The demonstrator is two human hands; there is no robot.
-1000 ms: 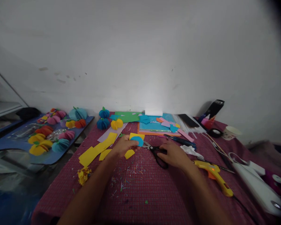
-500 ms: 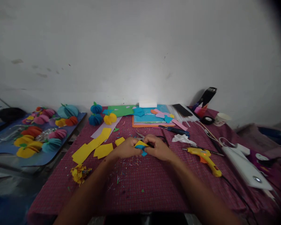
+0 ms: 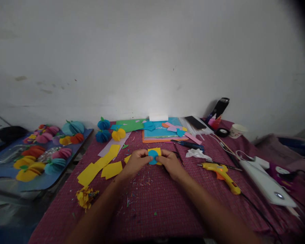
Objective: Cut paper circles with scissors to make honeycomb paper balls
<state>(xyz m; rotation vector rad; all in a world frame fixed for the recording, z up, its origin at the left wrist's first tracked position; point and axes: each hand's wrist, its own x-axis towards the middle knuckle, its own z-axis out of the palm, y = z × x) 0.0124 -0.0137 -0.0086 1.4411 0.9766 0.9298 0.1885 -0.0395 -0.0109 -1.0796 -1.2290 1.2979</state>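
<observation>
Between my two hands a small yellow paper square (image 3: 158,151) faces me, with a blue paper circle (image 3: 153,157) lying flat against its front. My left hand (image 3: 139,162) pinches both papers at the left edge, thumb on the circle. From the other side, my right hand (image 3: 171,163) grips them with its thumb near the circle's right edge. A dark loop, perhaps a scissors handle, shows partly behind the right hand. Yellow paper pieces (image 3: 112,170) lie on the cloth left of my left hand.
A yellow glue gun (image 3: 225,176) with a cord lies right, near crumpled white tissue (image 3: 198,154) and a blue-black cutter (image 3: 188,144). Colored sheets (image 3: 165,130) are stacked behind the hands. Several paper pumpkins stand at the left, including a yellow one (image 3: 118,134). A paper cup (image 3: 237,130) stands right.
The yellow paper and blue circle have turned from tilted to upright, their faces now toward me. The scissors blades seen behind the hands are now hidden.
</observation>
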